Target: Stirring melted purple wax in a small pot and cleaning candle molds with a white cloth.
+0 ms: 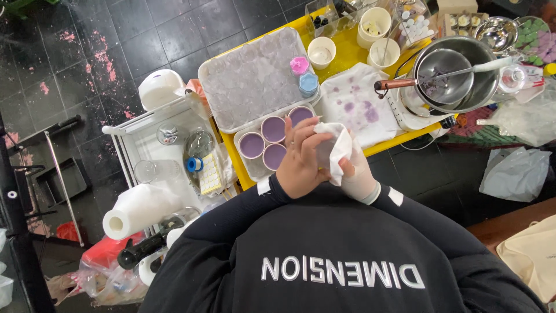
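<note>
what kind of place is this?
Probably a small craft workspace, perhaps for pouring candles or soap: a yellow table holds purple-filled cups, a metal pot and a stained cloth.

A red packet (107, 250) lies at the cart's near end under a white paper roll (136, 210); a yellow-edged blister card (209, 173) sits at the cart's right edge; clear plastic bags (515, 174) lie right of the yellow table
</note>
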